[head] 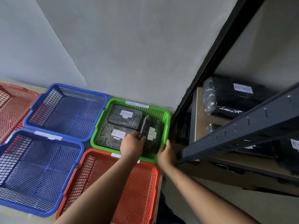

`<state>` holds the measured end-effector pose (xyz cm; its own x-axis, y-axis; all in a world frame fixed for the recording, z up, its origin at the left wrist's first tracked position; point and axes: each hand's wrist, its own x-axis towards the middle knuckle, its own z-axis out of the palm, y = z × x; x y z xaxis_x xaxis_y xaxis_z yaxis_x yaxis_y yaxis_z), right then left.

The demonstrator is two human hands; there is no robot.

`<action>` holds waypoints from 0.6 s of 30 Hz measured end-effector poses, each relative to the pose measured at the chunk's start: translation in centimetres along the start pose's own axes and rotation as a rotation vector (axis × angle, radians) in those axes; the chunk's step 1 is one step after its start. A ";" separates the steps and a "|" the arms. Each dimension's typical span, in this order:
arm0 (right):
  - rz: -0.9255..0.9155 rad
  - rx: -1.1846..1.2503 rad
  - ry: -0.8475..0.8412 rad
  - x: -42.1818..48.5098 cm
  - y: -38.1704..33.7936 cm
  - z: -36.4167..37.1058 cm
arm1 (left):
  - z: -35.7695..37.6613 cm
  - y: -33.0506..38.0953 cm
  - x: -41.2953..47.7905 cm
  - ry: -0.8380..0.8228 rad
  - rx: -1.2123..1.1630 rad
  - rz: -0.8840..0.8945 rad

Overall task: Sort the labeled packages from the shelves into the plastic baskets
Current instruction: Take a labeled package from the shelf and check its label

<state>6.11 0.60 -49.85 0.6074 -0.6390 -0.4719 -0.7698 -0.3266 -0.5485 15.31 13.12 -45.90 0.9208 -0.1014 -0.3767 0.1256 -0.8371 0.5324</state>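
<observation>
Head view: left hand [131, 145] grips the package [152, 135]; right hand [166, 155], hold unclear. Looks like it's going into the green basket [95, 136]. Next, I'd say: release, then shelves [242, 122] at three o'clock.

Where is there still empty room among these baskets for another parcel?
The far blue basket and near blue basket show bare mesh floors; so does the orange basket in front of the green basket. That one, by the shelf, is crowded: three packages nearly fill it.
</observation>
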 end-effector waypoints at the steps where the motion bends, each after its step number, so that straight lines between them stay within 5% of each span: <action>1: -0.001 -0.011 0.008 -0.1 -0.1 0.0 | 0.0 0.0 0.0 0.015 0.019 0.005; 18: -0.028 0.043 -0.064 -1.6 -0.4 -1.6 | -0.8 -1.3 -1.0 0.016 0.135 0.192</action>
<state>5.15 0.64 -47.76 0.6407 -0.5840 -0.4984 -0.7442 -0.3126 -0.5903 14.55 14.74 -45.62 0.9290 -0.2576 -0.2657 -0.1014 -0.8676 0.4867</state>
